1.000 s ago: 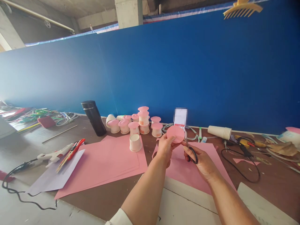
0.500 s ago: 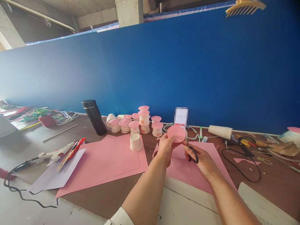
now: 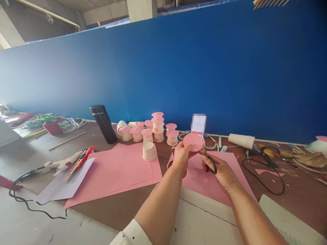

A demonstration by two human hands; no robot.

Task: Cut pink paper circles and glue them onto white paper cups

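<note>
My left hand (image 3: pixel 182 157) pinches a round pink paper disc (image 3: pixel 193 142) by its lower left edge, thumb on top. In my right hand (image 3: pixel 221 172) is a pair of scissors (image 3: pixel 212 165) with black handles, its blades pointing up along the disc's right edge. Both hands are above a pink paper sheet (image 3: pixel 224 163). To the left, an upturned white paper cup (image 3: pixel 149 151) stands on more pink sheets (image 3: pixel 112 177). Behind it are several paper cups topped with pink discs (image 3: pixel 158 126), some stacked.
A black flask (image 3: pixel 103 124) stands at the back left. Nearer lie a glue gun (image 3: pixel 63 162), a red utility knife (image 3: pixel 83 158) and pale paper (image 3: pixel 66 185). Nested white cups (image 3: pixel 241 140) and a black cable (image 3: pixel 268 166) are on the right. A blue partition (image 3: pixel 178 71) rises behind.
The view has tilted slightly downward, so things sit a little higher or shifted in the picture. Both hands keep their grip on the disc and scissors, almost unmoved.
</note>
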